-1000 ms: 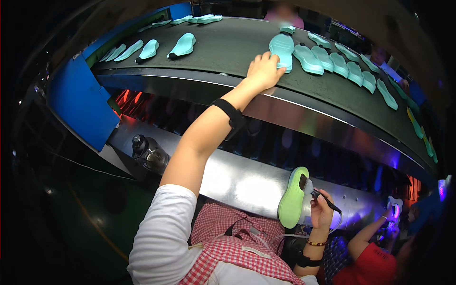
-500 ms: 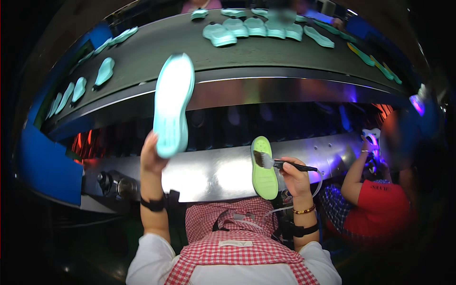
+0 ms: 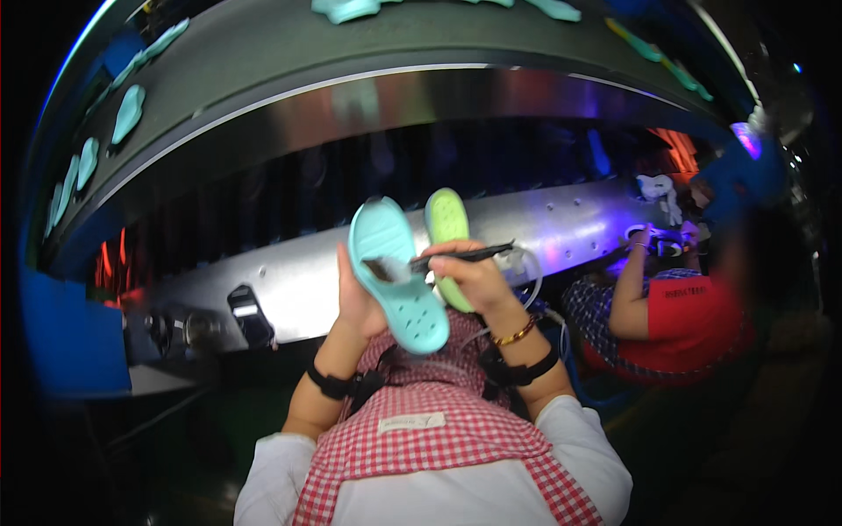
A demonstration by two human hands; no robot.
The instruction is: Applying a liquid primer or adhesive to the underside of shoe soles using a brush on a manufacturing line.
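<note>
A turquoise shoe sole (image 3: 414, 314), with several small holes near its lower end, tilts in front of me. My left hand (image 3: 357, 300) is closed on its left edge. In my right hand (image 3: 472, 279) is a black-handled brush (image 3: 478, 254) with a clear hose at its rear end. The bristles lie against the inner face of the turquoise sole, near its middle. Behind the brush and right hand a light green sole (image 3: 448, 213) rests on the metal bench (image 3: 303, 285), its middle partly hidden.
Beyond the bench runs a dark conveyor belt (image 3: 254, 66) carrying several turquoise soles (image 3: 128, 114). A dark oblong object (image 3: 251, 314) with a white patch lies on the bench's left part. At the right a co-worker in a red top (image 3: 688, 320) handles a shoe piece under purple light.
My left hand has brought the turquoise sole down and nearer. The brush has gone from the green sole to the turquoise one. My view has shifted, and the belt sits higher in it.
</note>
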